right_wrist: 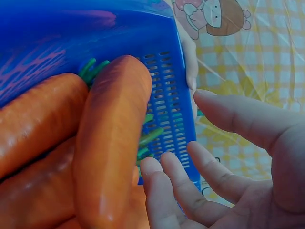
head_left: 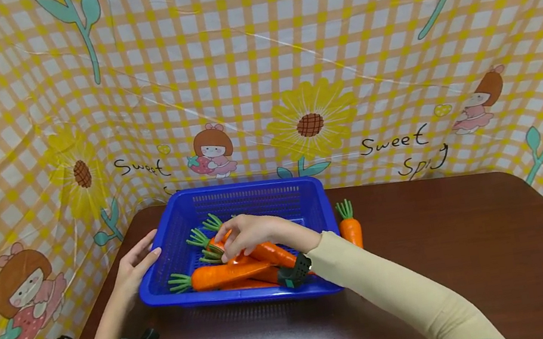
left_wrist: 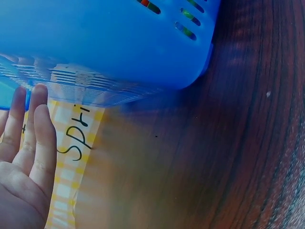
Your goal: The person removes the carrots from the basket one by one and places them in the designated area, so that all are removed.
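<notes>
- Your right hand (head_left: 250, 235) is reaching over the blue basket (head_left: 247, 184), its loosely bent fingers spreading away from the thumb.
- Several carrots (head_left: 220, 275) are lying in the basket below and around that hand; green tops are showing just left of its fingers, and one carrot is lying along the near side. Whether the fingertips are touching any carrot, you cannot tell.
- Your left hand (head_left: 134, 268) is resting at the basket's left side, fingers extending along the outer wall and thumb lying at the rim.
- Another carrot (head_left: 351, 230) is lying on the brown table (head_left: 479, 236), outside and just right of the basket; only the head view is showing it.
- The right wrist view is revealing the gap between thumb and fingers, and a carrot lying across others beside the fingertips.
- The left wrist view is showing the outer wall's slots, with orange and green peeking through.
</notes>
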### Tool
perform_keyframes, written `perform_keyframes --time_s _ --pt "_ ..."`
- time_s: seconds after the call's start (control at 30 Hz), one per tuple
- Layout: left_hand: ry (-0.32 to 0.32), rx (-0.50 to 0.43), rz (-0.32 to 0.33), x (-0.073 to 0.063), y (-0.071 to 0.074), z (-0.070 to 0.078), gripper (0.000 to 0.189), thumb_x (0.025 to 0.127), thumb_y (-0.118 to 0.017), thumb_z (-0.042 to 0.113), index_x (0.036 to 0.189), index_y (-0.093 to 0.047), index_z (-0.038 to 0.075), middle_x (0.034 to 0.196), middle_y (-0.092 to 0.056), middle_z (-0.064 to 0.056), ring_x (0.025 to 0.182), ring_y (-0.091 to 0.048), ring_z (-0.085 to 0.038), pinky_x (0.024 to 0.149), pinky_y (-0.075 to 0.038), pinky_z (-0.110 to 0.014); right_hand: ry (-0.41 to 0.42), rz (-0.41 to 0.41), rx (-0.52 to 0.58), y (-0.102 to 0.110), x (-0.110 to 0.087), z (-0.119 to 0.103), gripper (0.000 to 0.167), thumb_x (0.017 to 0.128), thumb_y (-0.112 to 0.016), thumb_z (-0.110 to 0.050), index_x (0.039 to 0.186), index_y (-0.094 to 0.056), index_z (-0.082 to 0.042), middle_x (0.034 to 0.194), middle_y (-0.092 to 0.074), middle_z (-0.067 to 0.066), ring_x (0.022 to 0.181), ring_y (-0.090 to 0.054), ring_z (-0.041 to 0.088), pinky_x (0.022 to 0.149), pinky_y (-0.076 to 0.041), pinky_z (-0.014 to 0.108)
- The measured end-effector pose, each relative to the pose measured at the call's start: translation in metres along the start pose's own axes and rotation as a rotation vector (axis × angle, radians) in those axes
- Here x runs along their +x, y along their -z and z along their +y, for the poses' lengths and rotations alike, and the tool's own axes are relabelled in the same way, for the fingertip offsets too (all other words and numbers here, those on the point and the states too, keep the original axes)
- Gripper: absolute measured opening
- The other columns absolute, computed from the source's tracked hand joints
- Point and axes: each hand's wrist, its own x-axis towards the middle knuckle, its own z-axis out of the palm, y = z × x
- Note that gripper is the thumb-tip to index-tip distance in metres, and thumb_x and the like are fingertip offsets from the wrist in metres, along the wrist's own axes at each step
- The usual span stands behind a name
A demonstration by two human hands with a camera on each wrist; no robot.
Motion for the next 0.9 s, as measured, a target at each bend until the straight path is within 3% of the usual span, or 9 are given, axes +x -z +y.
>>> perform_keyframes --time_s 0.27,0.5,0.67,0.9 --pt "-0.007 0.01 0.002 0.0015 0.0006 -0.0006 0.055 0.098 -0.055 0.017 0.146 -0.035 -0.004 0.1 -0.065 0.021 0.085 -0.064 0.001 0.071 -0.056 -0.019 -0.004 0.014 -0.014 -0.0056 0.005 0.0002 0.047 0.083 -0.072 -0.013 0.127 -0.056 -0.005 0.102 -0.066 0.005 0.087 -0.06 0.018 0.078 -0.053 0.028" --pt "-0.006 0.02 0.003 0.0012 0.0012 -0.0017 0.056 0.098 -0.055 0.017 0.146 -0.035 -0.003 0.099 -0.064 0.02 0.084 -0.063 0.001 0.071 -0.056 -0.019 -0.026 -0.052 -0.05 -0.0062 0.0044 -0.0004 0.043 0.086 -0.068 -0.012 0.127 -0.056 -0.005 0.1 -0.065 0.003 0.087 -0.058 0.012 0.076 -0.051 0.024" --pt "-0.01 -0.011 0.005 0.0016 0.0016 -0.0018 0.055 0.098 -0.056 0.015 0.145 -0.035 -0.004 0.099 -0.066 0.02 0.084 -0.064 0.001 0.07 -0.055 -0.018 -0.034 -0.088 -0.05 -0.0064 0.0042 -0.0008 0.043 0.087 -0.066 -0.011 0.128 -0.055 -0.003 0.087 -0.057 -0.003 0.076 -0.049 0.009 0.065 -0.044 0.021" --pt "-0.019 -0.015 -0.011 0.0018 0.0022 -0.001 0.056 0.098 -0.055 0.015 0.146 -0.034 -0.004 0.099 -0.066 0.02 0.084 -0.064 0.001 0.069 -0.055 -0.018 -0.07 -0.09 -0.09 -0.0072 0.0027 -0.0042 0.044 0.086 -0.068 -0.014 0.128 -0.056 -0.006 0.087 -0.055 -0.004 0.075 -0.047 0.01 0.063 -0.043 0.022"
